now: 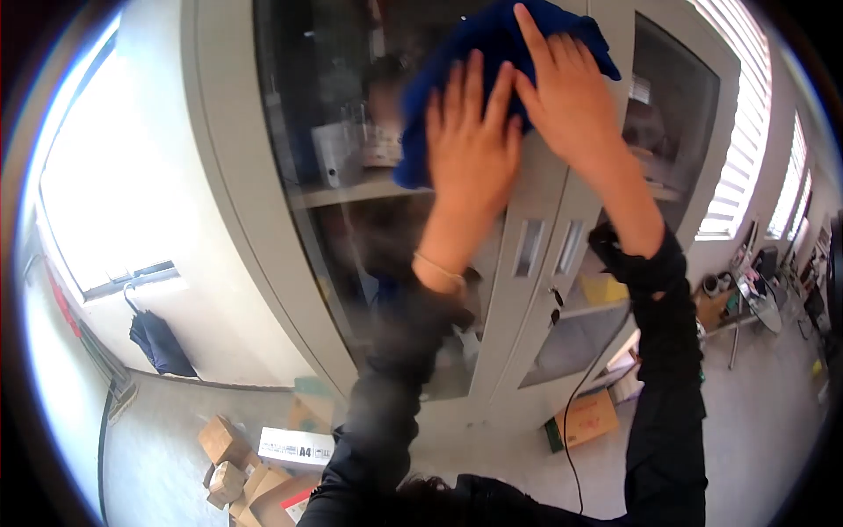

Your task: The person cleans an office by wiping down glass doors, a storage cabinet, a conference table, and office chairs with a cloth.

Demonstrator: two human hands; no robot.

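Observation:
Both hands are raised against a grey cabinet [536,206] with glass doors. A blue cloth [492,44] lies pressed on the upper part of the left door's glass. My left hand [474,132] rests flat on the cloth's lower part, fingers spread and pointing up. Just right of it, my right hand [571,92] is laid over the cloth's right part, with its fingers stretched out. Neither hand's fingers are wrapped round the cloth. Keys [555,306] hang from the lock below the right door's handle [569,247].
Cardboard boxes [224,439] and a white A4 box [296,446] are on the floor at lower left. An orange box [587,420] stands by the cabinet's base. A dark umbrella [162,341] hangs at left. A black cable [571,439] runs down at lower right.

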